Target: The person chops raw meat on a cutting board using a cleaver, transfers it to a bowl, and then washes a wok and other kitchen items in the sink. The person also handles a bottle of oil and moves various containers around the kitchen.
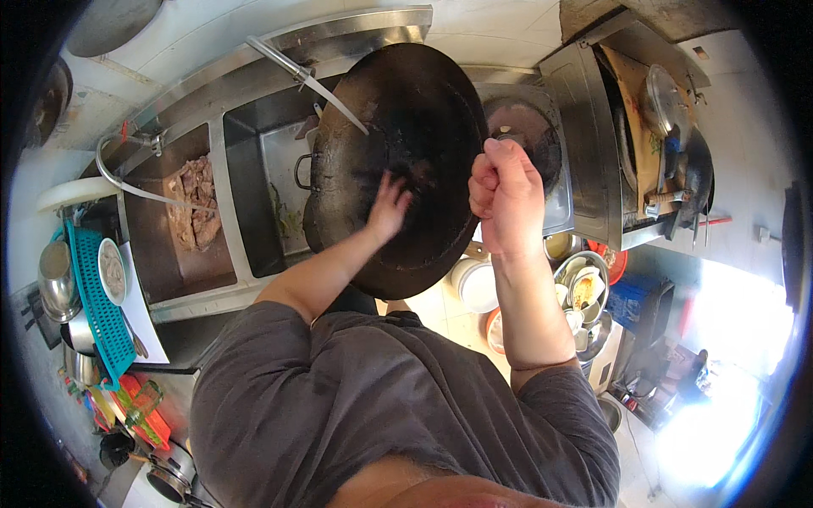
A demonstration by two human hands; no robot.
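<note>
A large blackened wok [438, 108] is tilted over the sink basin in front of me, its dark inside facing me. My right hand [508, 197] is closed in a fist at its right rim; the grip itself is hidden behind my fingers. A metal loop handle [303, 171] shows on the wok's left side. Inside the wok, my left hand [390, 206] reaches over the surface with its fingers apart, slightly blurred. I cannot tell whether its fingertips touch the metal. The pale curved spout of a tap [336, 105] ends over the wok's upper left part.
Pieces of meat [194, 203] lie in the left sink basin [146, 254] under a second tap. Green scraps rest in the middle basin [254, 190]. A stove [559, 216] stands right of the wok. Stacked dishes [584, 289] and a white bucket [475, 284] are lower right. A teal basket [101, 305] sits left.
</note>
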